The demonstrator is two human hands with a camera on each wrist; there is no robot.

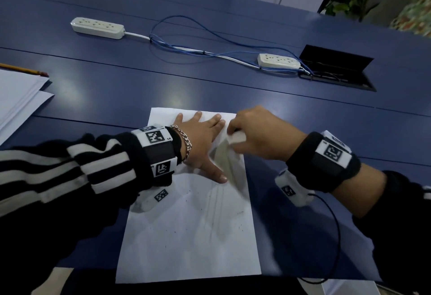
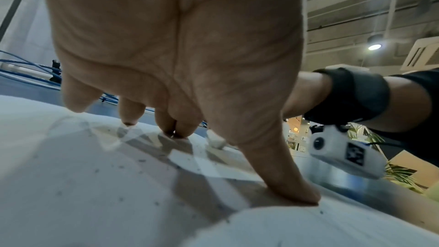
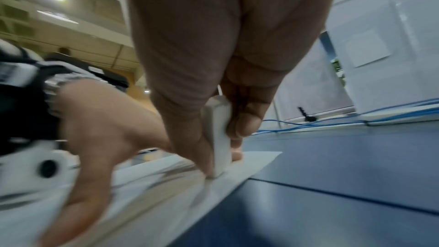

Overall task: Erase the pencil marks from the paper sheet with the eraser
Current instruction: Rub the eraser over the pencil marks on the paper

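From the head view, the paper point(image 1: 186, 229) lies at the near edge of the blue desk point(image 1: 116, 89). The left hand point(image 1: 200, 140) is spread flat on it. The right hand point(image 1: 261, 133) pinches the eraser point(image 1: 235, 138).

From the left wrist, fingers point(image 2: 280, 174) press the paper.

From the right wrist, the eraser's tip touches the paper near its far corner.

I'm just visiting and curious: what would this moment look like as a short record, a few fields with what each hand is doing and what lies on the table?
left hand: flat on the paper sheet, fingers spread, holding it down
right hand: pinches the white eraser, its lower end on the sheet near the far right edge
sheet: faint pencil lines and dark crumbs show on it
table: blue
elsewhere: paper stack with a pencil at far left; two power strips and blue cables behind
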